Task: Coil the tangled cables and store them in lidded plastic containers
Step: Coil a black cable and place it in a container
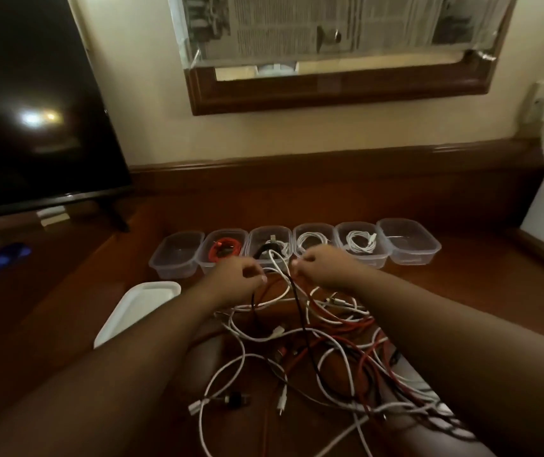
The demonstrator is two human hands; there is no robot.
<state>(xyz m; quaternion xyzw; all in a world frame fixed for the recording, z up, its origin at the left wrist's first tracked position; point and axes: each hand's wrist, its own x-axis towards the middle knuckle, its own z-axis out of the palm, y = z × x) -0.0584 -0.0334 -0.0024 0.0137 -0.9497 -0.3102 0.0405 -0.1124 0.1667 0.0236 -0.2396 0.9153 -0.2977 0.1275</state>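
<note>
Head view shows our left hand (241,275) and right hand (318,267) raised over the tangled cables (313,351), each pinching strands; a white cable (277,262) and a black cable (297,301) hang between our fingertips. We judge these leads light, limp and snag-prone, best pinched near a plug; the containers (410,242) sit just beyond our fingers.

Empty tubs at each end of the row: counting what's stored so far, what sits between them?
In the head view, four tubs lie between the left empty tub and the right one: red cable, black and white cables, white coil, white coil.
</note>
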